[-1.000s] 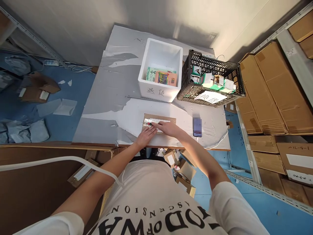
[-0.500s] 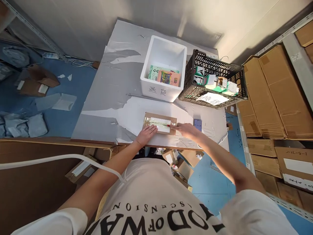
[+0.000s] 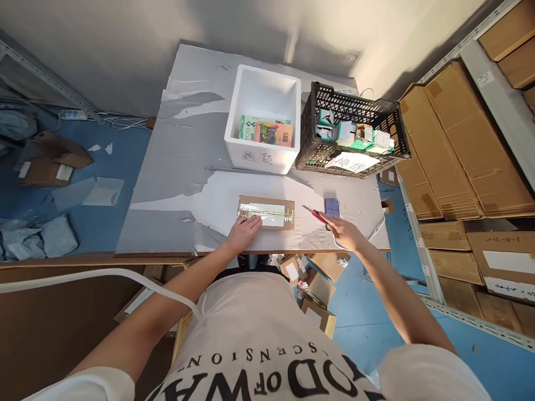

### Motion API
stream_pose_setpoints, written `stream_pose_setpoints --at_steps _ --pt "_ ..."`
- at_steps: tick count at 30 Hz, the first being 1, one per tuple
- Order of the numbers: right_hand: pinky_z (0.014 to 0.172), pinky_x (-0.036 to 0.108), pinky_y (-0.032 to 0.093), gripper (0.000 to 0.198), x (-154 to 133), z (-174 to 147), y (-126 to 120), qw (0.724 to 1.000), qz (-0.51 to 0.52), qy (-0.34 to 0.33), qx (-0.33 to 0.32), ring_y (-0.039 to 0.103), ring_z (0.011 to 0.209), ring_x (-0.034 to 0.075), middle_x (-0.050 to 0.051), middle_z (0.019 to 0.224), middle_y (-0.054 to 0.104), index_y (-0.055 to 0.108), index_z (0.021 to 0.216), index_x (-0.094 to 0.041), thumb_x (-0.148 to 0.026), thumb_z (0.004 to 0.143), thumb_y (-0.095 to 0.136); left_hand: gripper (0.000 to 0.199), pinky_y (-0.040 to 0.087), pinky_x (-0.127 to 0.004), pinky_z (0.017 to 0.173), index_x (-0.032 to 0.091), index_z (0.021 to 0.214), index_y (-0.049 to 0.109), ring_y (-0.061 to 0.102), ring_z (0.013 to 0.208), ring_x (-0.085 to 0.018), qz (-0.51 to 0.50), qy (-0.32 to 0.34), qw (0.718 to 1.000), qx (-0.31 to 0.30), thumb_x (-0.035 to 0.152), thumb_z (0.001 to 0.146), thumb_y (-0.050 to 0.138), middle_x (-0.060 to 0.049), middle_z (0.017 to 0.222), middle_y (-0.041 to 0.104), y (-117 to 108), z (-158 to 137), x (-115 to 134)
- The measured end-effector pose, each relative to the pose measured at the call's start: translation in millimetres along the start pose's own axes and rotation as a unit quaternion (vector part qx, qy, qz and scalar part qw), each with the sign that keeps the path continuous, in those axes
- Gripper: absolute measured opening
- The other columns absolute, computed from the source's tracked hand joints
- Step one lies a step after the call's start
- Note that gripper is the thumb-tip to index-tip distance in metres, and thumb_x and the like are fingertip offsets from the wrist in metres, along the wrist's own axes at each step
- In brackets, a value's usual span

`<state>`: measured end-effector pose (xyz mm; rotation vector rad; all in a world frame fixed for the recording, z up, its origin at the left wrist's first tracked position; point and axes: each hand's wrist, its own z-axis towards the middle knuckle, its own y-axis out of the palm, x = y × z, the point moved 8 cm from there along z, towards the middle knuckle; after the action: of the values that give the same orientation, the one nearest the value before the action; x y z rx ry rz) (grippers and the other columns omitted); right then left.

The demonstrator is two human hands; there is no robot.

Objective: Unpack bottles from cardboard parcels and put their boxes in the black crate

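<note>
A small cardboard box (image 3: 267, 213), with a white label and shiny tape across its top, lies flat on the table near the front edge. Across its left front corner rests my left hand (image 3: 243, 232), fingers laid out on the top and gripping nothing. My right hand (image 3: 343, 231) is closed around a red utility knife (image 3: 319, 216) whose blade points left. The blade is right of the box and apart from it. Just behind that hand lies a phone (image 3: 332, 206), its lower part partly covered.
Behind the box stand a white foam bin (image 3: 262, 156) holding colourful packs and a black plastic crate (image 3: 307, 128) of small boxes. Shelving with cartons (image 3: 468, 139) rises on the right. Opened boxes (image 3: 320, 287) litter the floor below the table's front edge.
My right hand has drawn the knife away from the box top to the right, beside the phone. My left hand stays on the box. The whole view has shifted slightly.
</note>
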<state>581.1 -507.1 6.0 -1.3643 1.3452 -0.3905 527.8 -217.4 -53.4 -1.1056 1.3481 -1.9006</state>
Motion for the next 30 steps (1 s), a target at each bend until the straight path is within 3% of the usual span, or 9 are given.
stream_pose_setpoints --at_steps 1,3,5,9,14,23,28,30 --pt "0.051 0.024 0.041 0.053 6.8 -2.9 8.5 0.994 0.099 0.031 0.028 0.054 0.061 0.014 0.006 0.090 0.064 0.040 0.143 -0.028 -0.024 0.091 0.040 0.040 0.038 -0.042 0.100 0.020 0.124 0.058 0.056 0.120 -0.024 -0.001 -0.007 1.000 -0.005 0.013 0.089 0.040 -0.011 0.125 0.063 -4.4 3.9 0.3" --pt "0.045 0.023 0.040 0.053 16.2 -7.1 34.9 0.955 0.275 0.095 0.063 0.049 0.052 0.012 0.002 0.077 0.061 0.041 0.143 -0.023 -0.036 0.092 0.039 0.040 0.034 -0.047 0.103 0.021 0.126 0.056 0.054 0.120 -0.028 0.004 -0.026 1.000 -0.014 0.025 0.087 0.051 -0.014 0.125 0.061 -12.7 14.0 -1.6" --pt "0.039 0.021 0.038 0.058 16.3 -8.7 63.3 0.910 0.384 0.137 0.075 0.047 0.048 0.010 0.000 0.071 0.058 0.040 0.143 -0.021 -0.043 0.089 0.044 0.061 0.025 -0.053 0.108 0.019 0.134 0.049 0.043 0.129 -0.035 0.018 -0.047 0.999 -0.019 0.039 0.078 0.064 -0.019 0.137 0.050 -18.8 25.7 -7.2" --pt "0.036 0.019 0.038 0.070 6.4 -9.0 92.7 0.861 0.480 0.148 0.083 0.049 0.047 0.008 -0.001 0.073 0.060 0.035 0.146 -0.022 -0.050 0.084 0.052 0.109 0.009 -0.062 0.110 0.013 0.146 0.031 0.016 0.141 -0.044 0.030 -0.074 0.995 -0.054 0.060 0.058 0.075 -0.024 0.153 0.024 -15.8 42.7 -20.1" --pt "0.036 0.018 0.039 0.075 4.2 -10.6 100.1 0.819 0.555 0.130 0.069 0.050 0.046 0.005 0.003 0.092 0.065 0.035 0.146 -0.025 -0.052 0.080 0.059 0.114 0.010 -0.065 0.108 0.014 0.147 0.028 0.018 0.140 -0.045 0.028 -0.086 0.992 -0.084 0.066 0.057 0.072 -0.023 0.152 0.026 -6.5 44.5 -25.5" --pt "0.035 0.019 0.037 0.069 20.9 -6.5 97.9 0.831 0.543 0.118 0.010 0.045 0.043 0.004 -0.002 0.078 0.061 0.040 0.143 -0.024 -0.044 0.081 0.062 0.103 0.030 -0.056 0.099 0.019 0.144 0.035 0.023 0.138 -0.043 0.003 -0.098 0.992 -0.075 0.063 0.059 0.070 -0.020 0.151 0.030 -7.1 48.0 -29.9" --pt "0.035 0.019 0.036 0.070 13.9 -26.4 108.9 0.829 0.541 0.132 -0.049 0.045 0.042 0.005 -0.002 0.073 0.058 0.040 0.144 -0.025 -0.043 0.081 0.063 0.099 0.032 -0.055 0.097 0.021 0.144 0.034 0.023 0.138 -0.042 -0.002 -0.113 0.989 -0.090 0.061 0.060 0.068 -0.019 0.152 0.029 -4.3 49.7 -33.7" --pt "0.034 0.019 0.034 0.066 10.6 -36.1 114.2 0.829 0.539 0.146 -0.044 0.045 0.041 0.006 -0.002 0.070 0.059 0.044 0.141 -0.025 -0.043 0.080 0.063 0.099 0.031 -0.055 0.097 0.021 0.145 0.034 0.023 0.138 -0.042 -0.002 -0.113 0.989 -0.094 0.061 0.061 0.069 -0.019 0.152 0.029 -4.0 50.3 -33.8"
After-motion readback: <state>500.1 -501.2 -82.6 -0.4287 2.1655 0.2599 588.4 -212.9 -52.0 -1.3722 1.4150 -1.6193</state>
